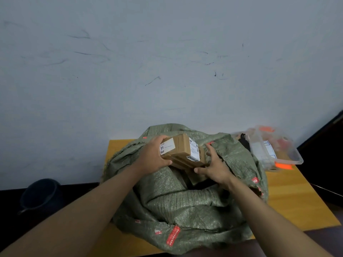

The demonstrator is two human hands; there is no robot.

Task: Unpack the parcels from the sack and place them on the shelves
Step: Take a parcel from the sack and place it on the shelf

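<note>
Down at the near edge, the green woven sack [185, 206] slumps over the yellow tabletop [289, 199], red printed tags along its front fold, the print too small to read. Up from there, at the sack's open mouth, both hands are in. The left hand [152, 156] has its grip clamped on a brown cardboard parcel [182, 152], thumb under the near edge and fingers curled over the far left corner. The parcel sits tilted, lifted just above the opening. On the end face right by the left grip there is a white label with handwritten "77" seen upside down and some small print I cannot make out. A second white shipping label with barcodes wraps the parcel's right end, unreadable. The right hand [216, 167] is just right of that parcel, fingers spread and pressing a second brown box [196, 176] that lies lower in the opening; that grip is apart, not wrapped round anything. Beyond the right hand, a clear plastic bin [278, 147] rests on the tabletop with orange bits and papers inside. Far left of the left grip, a dark bucket [39, 195] stands on the floor. Behind everything, a scuffed pale wall [167, 62].
</note>
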